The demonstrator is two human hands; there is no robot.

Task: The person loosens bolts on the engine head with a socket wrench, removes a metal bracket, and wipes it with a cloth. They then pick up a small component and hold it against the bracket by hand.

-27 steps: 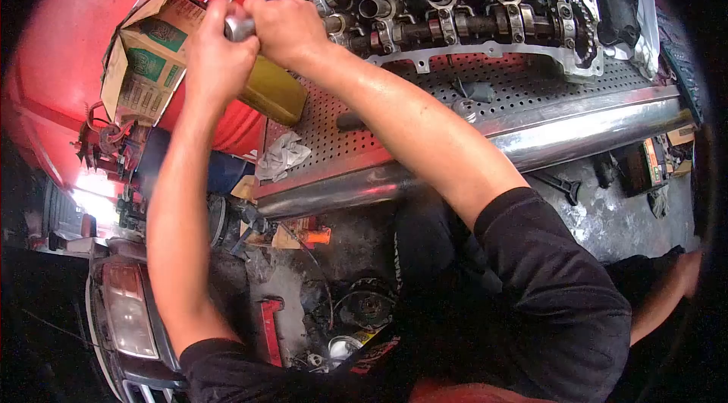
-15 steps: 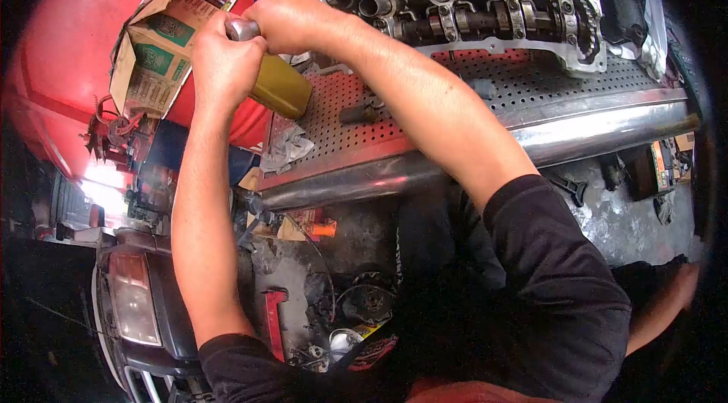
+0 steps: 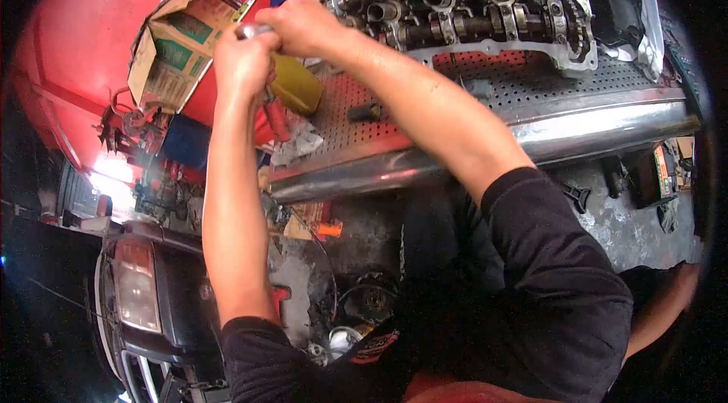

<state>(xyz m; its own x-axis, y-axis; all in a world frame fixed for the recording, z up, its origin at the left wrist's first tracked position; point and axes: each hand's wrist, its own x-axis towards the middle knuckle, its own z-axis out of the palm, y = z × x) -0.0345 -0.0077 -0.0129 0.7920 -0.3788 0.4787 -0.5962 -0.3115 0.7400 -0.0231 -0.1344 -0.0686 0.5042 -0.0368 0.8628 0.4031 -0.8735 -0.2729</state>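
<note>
My left hand (image 3: 241, 65) is closed around a metal tool, whose shiny rounded end (image 3: 253, 30) pokes out above the thumb. Most of that tool is hidden in the fist, so its exact kind does not show. Right beside it, my right hand (image 3: 302, 25) is curled with its back towards me, and its grip is hidden. Both hands are above the bench's left end, near a yellow container (image 3: 298, 86). To their right lies an engine cylinder head (image 3: 474, 9) with camshafts, round tubes and a chain at its far end.
The perforated metal bench (image 3: 341, 141) has a rounded steel front edge. A torn cardboard box (image 3: 176, 47) stands left of the hands. A crumpled rag (image 3: 299, 139) and a small dark part (image 3: 365, 112) lie on the bench. A vehicle headlight (image 3: 136, 282) shows lower left; another person's arm (image 3: 667, 304) lower right.
Both hands have shifted slightly right in view, staying together at the metal tool. The box, bench and vehicle have also shifted in view.
</note>
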